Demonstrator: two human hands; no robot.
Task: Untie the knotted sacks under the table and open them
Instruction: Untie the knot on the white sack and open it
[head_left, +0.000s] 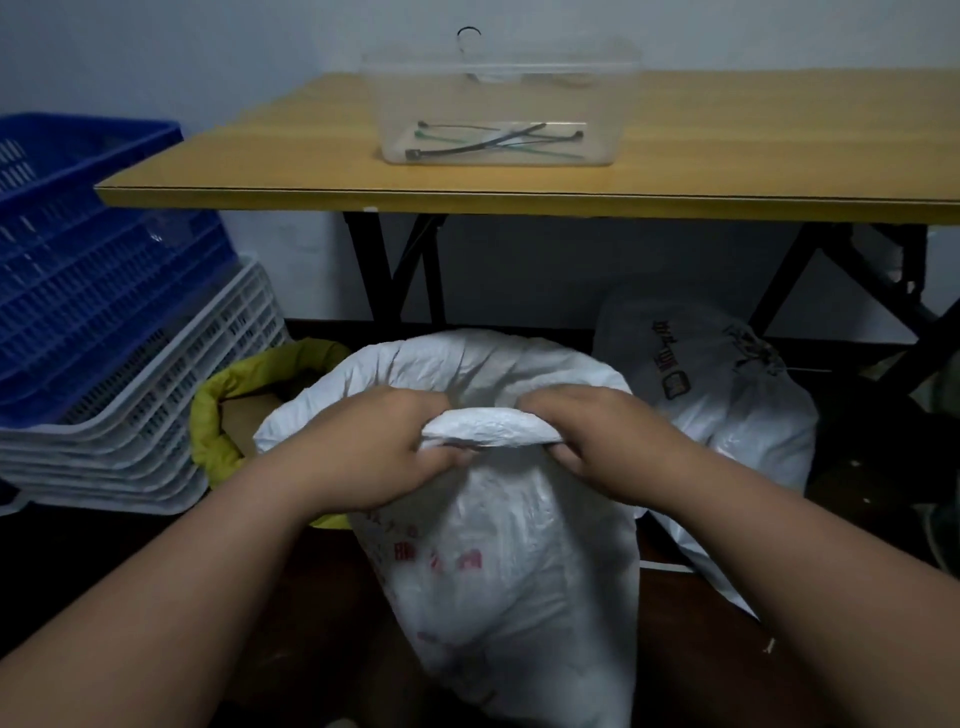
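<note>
Print on both sacks (493, 571) is unreadable.

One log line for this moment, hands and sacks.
left hand: grips white sack rim | right hand: grips same rim | yellow sack: open

The sack (498, 561) I held was thin white woven plastic, crinkly and a bit shiny. The second sack (727, 415) beside it looked the same. The bag (218, 415) on the left was soft yellow-green cloth, not shiny. The table (311, 171) top was smooth wood, and its legs (374, 270) looked like black metal. The box (498, 98) was clear, smooth plastic. The crates (104, 291) were hard plastic with lots of holes.
</note>
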